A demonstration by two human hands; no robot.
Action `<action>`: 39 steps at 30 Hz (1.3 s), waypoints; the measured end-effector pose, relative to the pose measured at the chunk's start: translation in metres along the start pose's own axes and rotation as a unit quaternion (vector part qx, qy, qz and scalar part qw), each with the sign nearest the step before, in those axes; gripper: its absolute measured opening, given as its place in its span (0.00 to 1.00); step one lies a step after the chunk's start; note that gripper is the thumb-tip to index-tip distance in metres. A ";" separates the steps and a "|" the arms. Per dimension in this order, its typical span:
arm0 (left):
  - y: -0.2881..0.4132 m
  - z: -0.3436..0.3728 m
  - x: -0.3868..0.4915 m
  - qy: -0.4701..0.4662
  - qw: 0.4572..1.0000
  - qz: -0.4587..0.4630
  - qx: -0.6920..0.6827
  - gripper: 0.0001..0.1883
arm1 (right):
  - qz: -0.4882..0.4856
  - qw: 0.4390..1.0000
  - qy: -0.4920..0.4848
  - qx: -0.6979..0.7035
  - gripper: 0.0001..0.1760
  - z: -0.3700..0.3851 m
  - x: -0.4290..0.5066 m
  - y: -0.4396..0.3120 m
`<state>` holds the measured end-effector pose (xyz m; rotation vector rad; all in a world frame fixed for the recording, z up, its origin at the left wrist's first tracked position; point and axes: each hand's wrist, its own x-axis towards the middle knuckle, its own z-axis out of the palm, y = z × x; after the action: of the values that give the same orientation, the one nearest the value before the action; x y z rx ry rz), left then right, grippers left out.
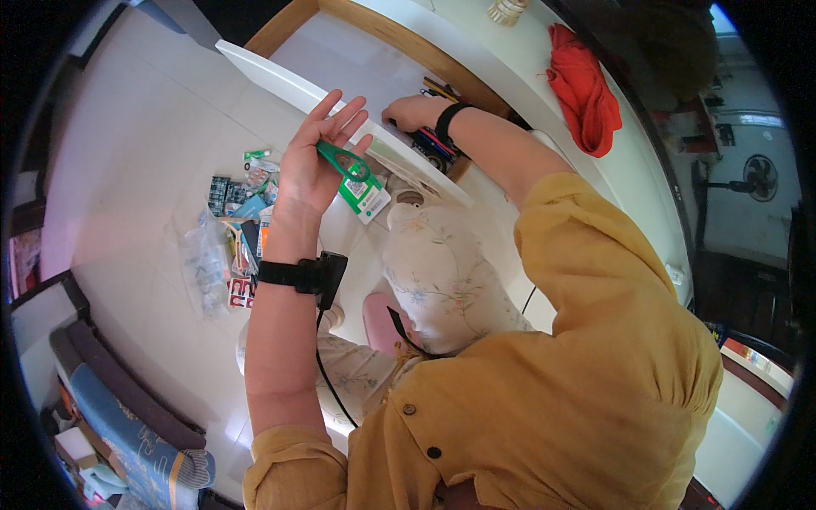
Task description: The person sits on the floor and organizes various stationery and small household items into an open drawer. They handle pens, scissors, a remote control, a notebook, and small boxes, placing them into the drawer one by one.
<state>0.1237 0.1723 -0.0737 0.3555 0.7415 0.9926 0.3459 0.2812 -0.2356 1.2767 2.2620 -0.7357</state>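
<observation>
My left hand [322, 150] is raised in front of the drawer, palm up with its fingers spread. It holds a green plastic object with a looped end [347, 162] across the palm; its exact kind is unclear. My right hand [414, 113] reaches into the open drawer [347, 54], fingers bent down at its near right corner. A dark item shows at those fingertips, but whether they grip it cannot be seen. Around that hand lie several pens [437, 143] and pencils [441, 88], partly covered by the hand and wrist.
Left of my forearm, a pile of small packets and cards [245, 204] lies on the tiled floor beside a clear plastic bag [207, 268]. Green-and-white cards with printed codes [366, 197] are below the drawer front [306, 83]. A red cloth [583, 92] lies on the white cabinet top.
</observation>
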 end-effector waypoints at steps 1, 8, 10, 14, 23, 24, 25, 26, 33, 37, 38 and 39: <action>0.000 0.001 0.000 0.000 1.000 0.001 0.002 0.27 | -0.008 1.000 0.006 0.008 0.16 0.001 -0.005 0.003; -0.008 0.008 -0.002 -0.003 1.000 -0.005 0.017 0.26 | -0.026 0.995 0.094 0.008 0.18 -0.004 -0.058 -0.009; -0.011 0.008 -0.002 0.006 0.999 0.000 0.047 0.27 | -0.032 0.977 0.153 0.147 0.18 -0.023 -0.078 -0.025; -0.021 0.005 -0.003 0.040 0.996 0.021 0.083 0.28 | -0.090 0.875 0.097 0.465 0.21 -0.063 -0.131 -0.068; -0.040 0.016 -0.002 -0.036 0.995 -0.008 0.095 0.34 | -0.108 0.862 0.167 0.466 0.16 -0.052 -0.169 -0.097; -0.037 0.014 -0.007 -0.015 0.993 0.002 0.119 0.40 | -0.086 0.854 0.190 0.477 0.15 -0.047 -0.165 -0.085; -0.032 0.011 -0.010 -0.003 0.992 0.004 0.122 0.41 | -0.099 0.837 0.215 0.494 0.15 -0.042 -0.161 -0.071; -0.025 0.007 -0.012 0.009 0.992 0.006 0.126 0.41 | -0.028 0.868 0.271 0.415 0.14 -0.038 -0.153 -0.057; 0.005 -0.018 -0.036 0.034 0.994 0.028 0.104 0.38 | 0.115 0.974 0.095 0.173 0.15 0.034 -0.113 -0.008; 0.019 -0.025 -0.053 0.053 0.993 0.042 0.100 0.37 | 0.166 0.965 0.147 0.141 0.15 0.023 -0.111 -0.006; 0.023 -0.029 -0.060 0.060 0.992 0.052 0.098 0.37 | 0.166 0.962 0.148 0.159 0.16 0.010 -0.111 -0.012; 0.028 -0.035 -0.067 0.062 0.992 0.056 0.096 0.36 | 0.117 0.964 0.183 0.154 0.16 -0.005 -0.110 -0.023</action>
<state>0.0594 0.1282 -0.0549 0.5108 0.9416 1.0574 0.3781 0.2041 -0.1603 1.9300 2.2709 -0.8449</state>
